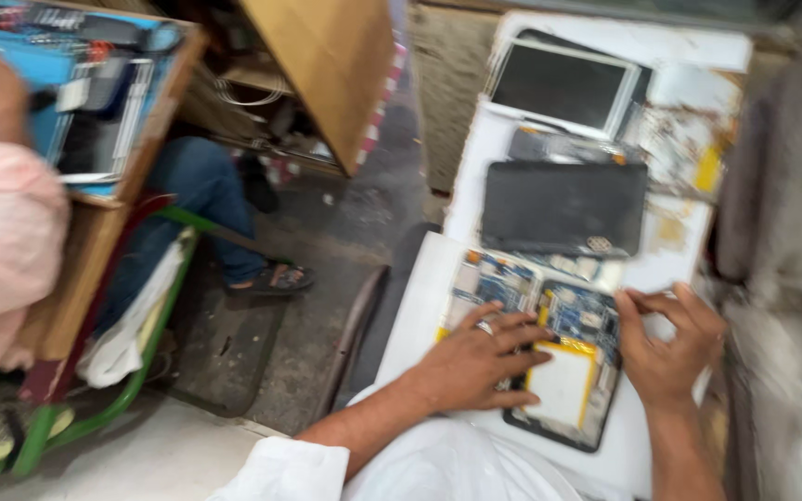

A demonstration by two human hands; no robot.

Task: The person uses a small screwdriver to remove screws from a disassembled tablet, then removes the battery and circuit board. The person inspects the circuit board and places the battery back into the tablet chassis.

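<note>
Left hand: the left hand (480, 357) lies flat, fingers spread, released; it grasps nothing and presses on the opened black tablet with blue circuit boards and a pale rectangular battery (563, 371).
Right hand: the right hand (670, 343) rests at the right edge of the opened tablet, fingers curled, with fingertips (631, 299) pinched near the tablet's upper right corner; the picture is too blurred to tell whether it grasps anything.
Opened tablet: lies face down on the white counter (420, 315), directly before the person, between the two hands; the blue boards sit at the far end, the pale battery at the near end.
Loose board: a second blue circuit board on a white backing (489, 283) lies just beside the opened tablet, on its left, partly under the left hand's fingers.
Black panel: a black rectangular tablet back cover (563, 209) lies flat on the counter beyond the opened tablet, near it.
White-framed tablet: a tablet with a dark screen and white frame (563, 88) lies at the far end of the counter, tilted slightly.
Sleeve: a white sleeve (294, 473) covers the left upper arm.
Nearby: another person in a pink sleeve (2, 250) and blue jeans (197, 199) sits to the left at a wooden bench with a blue mat (11, 70); a sandalled foot (276, 278) rests on the grey floor (345, 223).
</note>
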